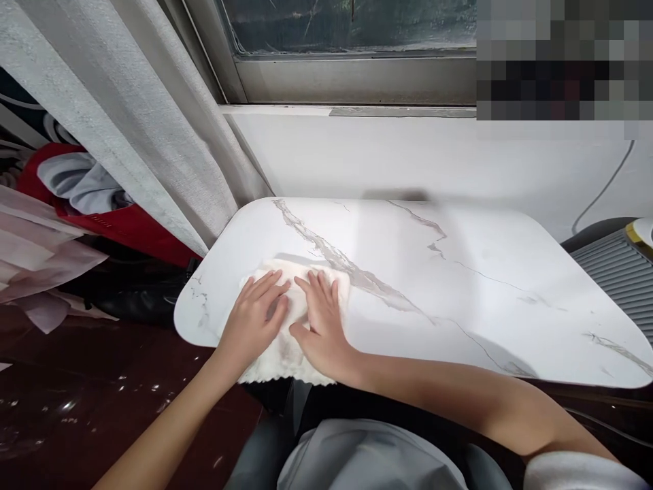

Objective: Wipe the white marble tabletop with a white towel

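Observation:
A white cloth [278, 361] lies on the near left part of a white marble-patterned table [459, 292]; its scalloped edge hangs a little over the table's front edge. My left hand [252, 320] rests flat on the cloth with its fingers stretched out. Beside it, my right hand [319, 320] also lies flat on the cloth, fingers extended, touching the left hand's fingertips. Neither hand grips anything.
A grey curtain [127, 116] hangs at the left, next to a window frame [357, 78] above a white wall. Red and grey clothes [76, 190] are piled left of the table. A grey ribbed object [620, 269] stands at the right. The floor [76, 408] is dark red.

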`<action>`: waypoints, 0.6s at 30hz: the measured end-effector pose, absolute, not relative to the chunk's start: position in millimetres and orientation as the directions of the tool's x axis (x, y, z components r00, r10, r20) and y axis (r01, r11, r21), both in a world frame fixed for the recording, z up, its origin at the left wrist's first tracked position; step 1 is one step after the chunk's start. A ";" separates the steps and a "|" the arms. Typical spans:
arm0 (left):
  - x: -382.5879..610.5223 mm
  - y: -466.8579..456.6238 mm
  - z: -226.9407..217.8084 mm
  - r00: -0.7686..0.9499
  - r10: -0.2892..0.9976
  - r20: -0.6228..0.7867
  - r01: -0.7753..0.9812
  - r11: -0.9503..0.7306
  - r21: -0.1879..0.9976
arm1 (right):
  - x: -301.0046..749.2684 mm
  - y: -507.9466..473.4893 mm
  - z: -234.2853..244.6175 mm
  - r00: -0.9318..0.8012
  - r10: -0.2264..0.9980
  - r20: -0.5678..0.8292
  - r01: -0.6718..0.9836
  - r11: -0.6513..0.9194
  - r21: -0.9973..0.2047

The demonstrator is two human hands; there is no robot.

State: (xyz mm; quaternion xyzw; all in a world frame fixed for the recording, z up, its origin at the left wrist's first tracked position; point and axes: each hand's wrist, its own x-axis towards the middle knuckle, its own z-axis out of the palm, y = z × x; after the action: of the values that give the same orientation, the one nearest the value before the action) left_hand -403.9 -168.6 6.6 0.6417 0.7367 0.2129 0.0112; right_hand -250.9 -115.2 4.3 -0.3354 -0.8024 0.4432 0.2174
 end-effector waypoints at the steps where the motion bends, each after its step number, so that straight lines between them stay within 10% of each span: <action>1: -404.0 -175.0 6.2 -0.211 0.942 0.261 0.930 0.111 0.351 | -251.7 -121.4 5.8 -0.692 0.721 0.044 0.338 0.377 -0.863; 18: -473.2 -78.5 -2.2 -0.268 0.949 0.166 0.953 0.236 0.191 | -345.3 -29.9 -0.5 -0.669 0.736 0.103 0.564 0.593 -0.574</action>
State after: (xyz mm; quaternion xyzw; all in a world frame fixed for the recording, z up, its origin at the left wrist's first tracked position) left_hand -473.2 -78.5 -2.2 0.6049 0.7860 0.1272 -0.0076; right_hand -345.3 -29.9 -0.5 -0.3706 -0.8767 0.2568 0.1676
